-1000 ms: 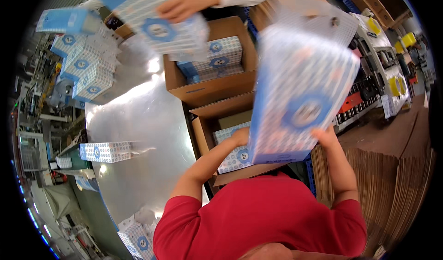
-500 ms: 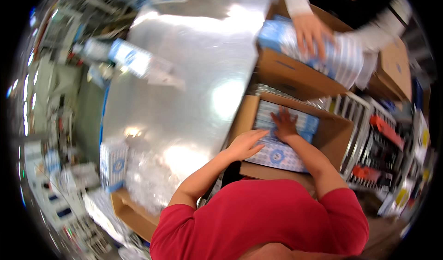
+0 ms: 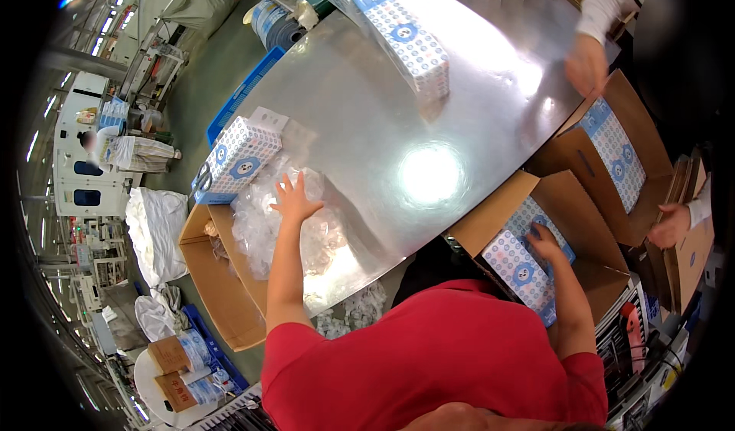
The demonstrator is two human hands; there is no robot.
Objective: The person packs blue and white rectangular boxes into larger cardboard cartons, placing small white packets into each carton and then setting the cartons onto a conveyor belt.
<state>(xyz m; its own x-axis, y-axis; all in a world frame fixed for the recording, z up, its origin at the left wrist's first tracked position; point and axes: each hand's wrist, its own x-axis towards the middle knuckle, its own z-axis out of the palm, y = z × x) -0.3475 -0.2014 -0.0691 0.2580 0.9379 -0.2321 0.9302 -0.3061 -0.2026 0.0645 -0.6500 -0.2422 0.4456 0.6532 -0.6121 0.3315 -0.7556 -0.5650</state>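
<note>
My left hand (image 3: 297,199) reaches over a heap of clear plastic bags (image 3: 256,217) on the metal table, its fingers spread and holding nothing. On the right, my right hand (image 3: 544,244) is inside an open cardboard box (image 3: 576,210), resting on blue-and-white patterned packs (image 3: 518,269) that lie flat in it. Its fingers look partly stretched over the packs. Just beyond the plastic heap stands another patterned pack (image 3: 243,158), with scissors (image 3: 203,178) at its lower end.
A co-worker's hand (image 3: 588,67) and other hand (image 3: 671,226) flank a second cardboard box (image 3: 593,155) holding a patterned pack. More packs (image 3: 406,37) lie on the metal table (image 3: 367,155). At the left edge stand a cardboard box (image 3: 218,289) and a blue crate (image 3: 243,94).
My left hand has moved from the box out to the plastic heap, and the view has turned left. The co-worker's pack now lies in the second box, their hands off it.
</note>
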